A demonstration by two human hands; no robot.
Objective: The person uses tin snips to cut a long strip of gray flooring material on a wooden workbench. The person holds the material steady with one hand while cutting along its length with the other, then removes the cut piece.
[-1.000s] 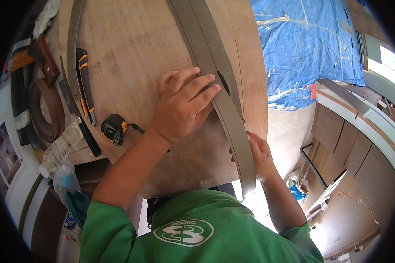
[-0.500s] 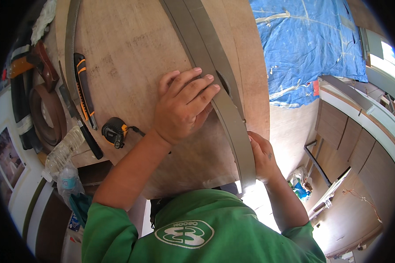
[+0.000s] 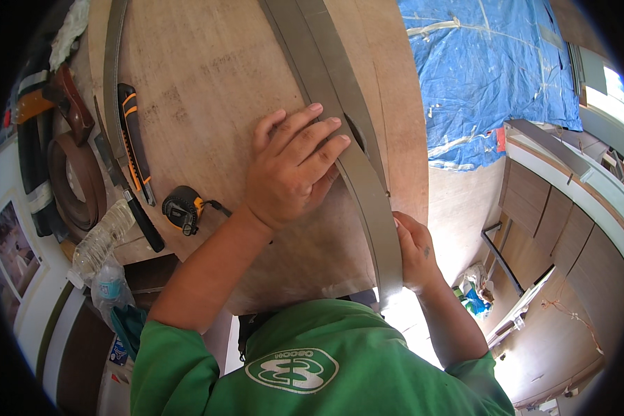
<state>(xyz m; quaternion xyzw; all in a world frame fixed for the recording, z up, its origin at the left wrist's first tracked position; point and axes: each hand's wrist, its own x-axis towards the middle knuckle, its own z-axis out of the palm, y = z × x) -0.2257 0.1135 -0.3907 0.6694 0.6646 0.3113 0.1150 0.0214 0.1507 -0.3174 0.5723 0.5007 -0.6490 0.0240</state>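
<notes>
A long grey strip [image 3: 353, 163] lies along the right part of a brown plywood board [image 3: 215, 90]. My left hand [image 3: 291, 170] lies flat on the board, fingers spread, with the fingertips pressing on the strip. At the board's near right edge my right hand [image 3: 414, 253] grips the strip's near end. A second grey strip [image 3: 340, 76] runs beside the first farther up, the two parting around a dark gap.
A black and orange utility knife [image 3: 133, 139], a black tape measure [image 3: 184, 208], a dark bar [image 3: 142, 218] and a thin strip [image 3: 109, 76] lie on the board's left side. Plastic bottles [image 3: 100, 243] and rolls of edge band [image 3: 69, 180] sit at left. Blue tarpaulin [image 3: 485, 76] covers the floor at right, beside wooden cabinets [image 3: 561, 229].
Both hands stay where they were on the strip. The view has shifted slightly, nothing else moved.
</notes>
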